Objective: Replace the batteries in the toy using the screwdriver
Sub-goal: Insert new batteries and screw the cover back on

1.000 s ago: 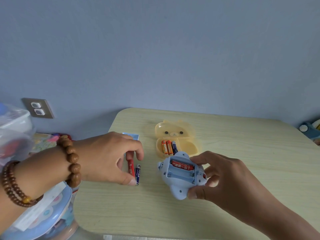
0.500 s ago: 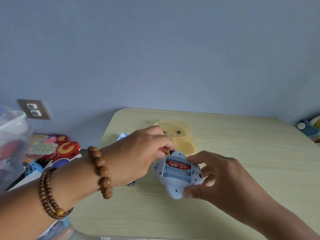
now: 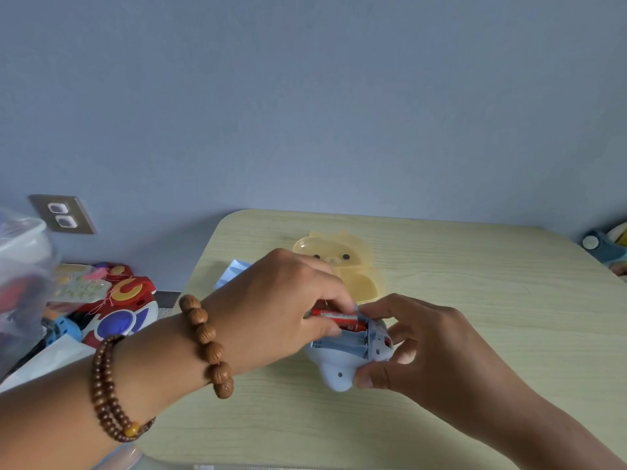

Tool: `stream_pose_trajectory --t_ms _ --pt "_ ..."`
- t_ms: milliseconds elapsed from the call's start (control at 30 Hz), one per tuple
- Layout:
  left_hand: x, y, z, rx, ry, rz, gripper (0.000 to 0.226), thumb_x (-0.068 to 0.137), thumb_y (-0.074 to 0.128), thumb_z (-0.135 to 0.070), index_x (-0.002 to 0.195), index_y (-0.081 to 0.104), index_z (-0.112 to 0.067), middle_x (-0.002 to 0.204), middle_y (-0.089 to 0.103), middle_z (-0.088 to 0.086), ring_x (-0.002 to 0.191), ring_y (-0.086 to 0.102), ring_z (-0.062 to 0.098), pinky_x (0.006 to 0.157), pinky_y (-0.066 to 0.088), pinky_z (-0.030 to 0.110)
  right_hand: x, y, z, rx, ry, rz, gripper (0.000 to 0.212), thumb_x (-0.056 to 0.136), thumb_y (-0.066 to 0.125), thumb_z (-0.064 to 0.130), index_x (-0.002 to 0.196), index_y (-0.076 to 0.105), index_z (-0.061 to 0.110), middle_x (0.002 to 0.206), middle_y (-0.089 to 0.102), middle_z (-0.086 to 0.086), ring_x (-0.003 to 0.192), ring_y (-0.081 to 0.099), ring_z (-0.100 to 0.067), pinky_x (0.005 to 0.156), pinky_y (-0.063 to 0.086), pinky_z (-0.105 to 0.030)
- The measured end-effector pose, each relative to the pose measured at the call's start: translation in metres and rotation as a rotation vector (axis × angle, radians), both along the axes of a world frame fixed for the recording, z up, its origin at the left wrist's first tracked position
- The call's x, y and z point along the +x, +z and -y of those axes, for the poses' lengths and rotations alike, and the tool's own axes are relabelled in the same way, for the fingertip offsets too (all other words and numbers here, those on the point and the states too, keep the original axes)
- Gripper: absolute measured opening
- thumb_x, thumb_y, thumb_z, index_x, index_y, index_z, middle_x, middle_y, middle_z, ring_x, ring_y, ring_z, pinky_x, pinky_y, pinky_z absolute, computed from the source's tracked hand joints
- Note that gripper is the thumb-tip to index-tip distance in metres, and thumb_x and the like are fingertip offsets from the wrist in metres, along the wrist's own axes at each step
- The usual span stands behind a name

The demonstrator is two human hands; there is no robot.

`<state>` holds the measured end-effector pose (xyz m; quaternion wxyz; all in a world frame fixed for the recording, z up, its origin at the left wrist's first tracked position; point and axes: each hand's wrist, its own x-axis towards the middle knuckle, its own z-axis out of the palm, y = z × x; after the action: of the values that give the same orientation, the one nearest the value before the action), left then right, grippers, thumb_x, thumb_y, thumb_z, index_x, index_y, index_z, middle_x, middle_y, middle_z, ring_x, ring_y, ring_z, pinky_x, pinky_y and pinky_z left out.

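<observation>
A light blue toy (image 3: 342, 362) lies on its back on the pale wooden table (image 3: 492, 300), its battery bay open upward. My right hand (image 3: 417, 344) grips the toy from the right side. My left hand (image 3: 281, 303) reaches over the bay and pinches a red battery (image 3: 334, 315) at the bay's far slot. Another red battery (image 3: 356, 326) sits in the bay just below it. The two nearer slots look empty. No screwdriver shows; my left hand hides the table area behind it.
A yellow bear-shaped case (image 3: 342, 262) lies open behind the toy. A blue paper (image 3: 230, 276) peeks out left of my hand. Toys (image 3: 115, 300) are piled off the table's left edge, beside a clear plastic bin (image 3: 20, 266). A wall outlet (image 3: 62, 215) is far left.
My left hand left the batteries lying on the table at the left, swung right over the yellow case, and now holds a red battery at the toy's bay. My right hand kept its grip.
</observation>
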<state>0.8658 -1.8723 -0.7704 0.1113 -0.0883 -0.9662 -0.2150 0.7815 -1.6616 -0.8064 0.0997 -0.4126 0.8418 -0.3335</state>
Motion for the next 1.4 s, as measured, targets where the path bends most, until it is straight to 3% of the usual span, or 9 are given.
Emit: stream_pose_trajectory --t_ms 100,233,367,567,767,1100,1267,1400 --pt "-0.001 -0.002 -0.003 -0.014 -0.017 0.005 0.017 0.077 0.084 -0.031 0.093 0.078 -0.031 0.095 0.063 -0.017 0.084 0.058 0.006 0.075 0.047 0.022 0.0 0.0 0.0 0.003 -0.002 -0.001 0.062 0.054 0.093 0.046 0.11 0.066 0.043 0.103 0.06 0.034 0.085 0.063 0.005 0.062 0.047 -0.007" --pt "-0.003 -0.007 -0.004 -0.078 -0.07 -0.024 0.013 0.079 0.081 -0.034 0.091 0.079 -0.031 0.086 0.062 -0.017 0.083 0.047 0.001 0.072 0.045 0.022 0.001 0.0 0.001 0.019 -0.004 0.0 0.062 0.055 0.092 0.049 0.111 0.064 0.045 0.106 0.057 0.039 0.086 0.063 0.008 0.066 0.048 -0.007" --pt "-0.005 -0.013 -0.004 -0.104 -0.072 -0.045 0.012 0.079 0.08 -0.031 0.091 0.079 -0.03 0.08 0.046 -0.022 0.08 0.036 -0.002 0.069 0.044 0.024 0.002 0.0 0.002 0.036 -0.004 -0.015 0.064 0.055 0.09 0.052 0.112 0.063 0.047 0.107 0.058 0.037 0.088 0.063 0.007 0.067 0.049 -0.01" --pt "-0.005 -0.013 -0.004 -0.141 -0.077 -0.08 0.008 0.077 0.079 -0.03 0.085 0.08 -0.029 0.076 0.062 -0.011 0.081 0.048 0.011 0.064 0.051 0.032 0.002 0.001 0.003 0.032 -0.019 -0.003 0.063 0.054 0.092 0.048 0.11 0.065 0.044 0.102 0.062 0.032 0.085 0.064 0.006 0.063 0.047 -0.007" --pt "-0.011 -0.012 -0.004 -0.034 -0.045 0.0 0.009 0.074 0.085 -0.025 0.081 0.08 -0.028 0.077 0.067 -0.012 0.081 0.044 0.001 0.068 0.041 0.016 0.003 -0.001 0.003 0.028 -0.04 0.006 0.064 0.054 0.091 0.05 0.113 0.065 0.044 0.096 0.067 0.026 0.082 0.065 0.002 0.066 0.05 -0.011" --pt "-0.014 -0.015 -0.002 0.001 -0.017 0.047 0.011 0.074 0.084 -0.035 0.082 0.079 -0.03 0.079 0.065 -0.011 0.084 0.049 0.005 0.075 0.047 0.027 0.005 0.001 0.004 0.042 -0.057 0.015 0.065 0.055 0.091 0.049 0.114 0.065 0.044 0.097 0.067 0.025 0.085 0.065 0.004 0.068 0.05 -0.011" --pt "-0.009 -0.006 0.004 0.127 0.004 0.115 0.016 0.073 0.083 -0.043 0.085 0.08 -0.034 0.082 0.067 -0.014 0.087 0.058 0.005 0.075 0.045 0.018 0.007 0.004 0.004 0.044 -0.044 0.011 0.064 0.055 0.093 0.044 0.113 0.066 0.042 0.095 0.069 0.021 0.083 0.066 0.001 0.064 0.049 -0.009" --pt "-0.003 -0.001 0.013 0.197 0.187 0.137 0.02 0.074 0.083 -0.042 0.091 0.072 -0.039 0.091 0.065 -0.018 0.083 0.062 -0.004 0.069 0.048 0.013 0.007 0.004 0.004 0.051 -0.036 0.001 0.064 0.056 0.092 0.045 0.113 0.065 0.043 0.096 0.068 0.023 0.085 0.065 0.004 0.065 0.049 -0.008"
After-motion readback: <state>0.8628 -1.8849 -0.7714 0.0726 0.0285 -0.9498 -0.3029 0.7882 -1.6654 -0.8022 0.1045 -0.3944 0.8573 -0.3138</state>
